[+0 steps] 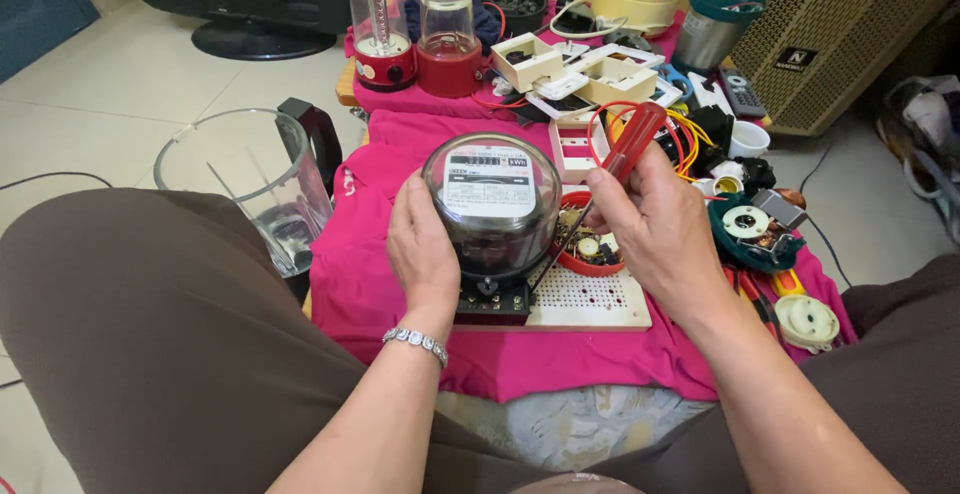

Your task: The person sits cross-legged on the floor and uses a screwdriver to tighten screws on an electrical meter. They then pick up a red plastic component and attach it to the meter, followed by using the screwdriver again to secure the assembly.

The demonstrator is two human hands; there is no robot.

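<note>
On the low table draped in pink cloth [400, 284], the left hand [422, 244] cups the electric meter [492, 204], fingers curled against its glass dome. The right hand [655, 224] grips a red-handled screwdriver [625, 149], fingers closed, tip at the meter's base. A glass jug [250, 179] stands on the tiled floor.

Electric meter [492, 216], centre of view: white rectangular label plate [489, 188] under its clear dome, a dark strip of counter windows along its top edge. At 1 o'clock, far right, small black rectangular badge [796, 57] with white marking on beige perforated speaker cabinet [850, 34]. No packages or lit screens visible.
</note>
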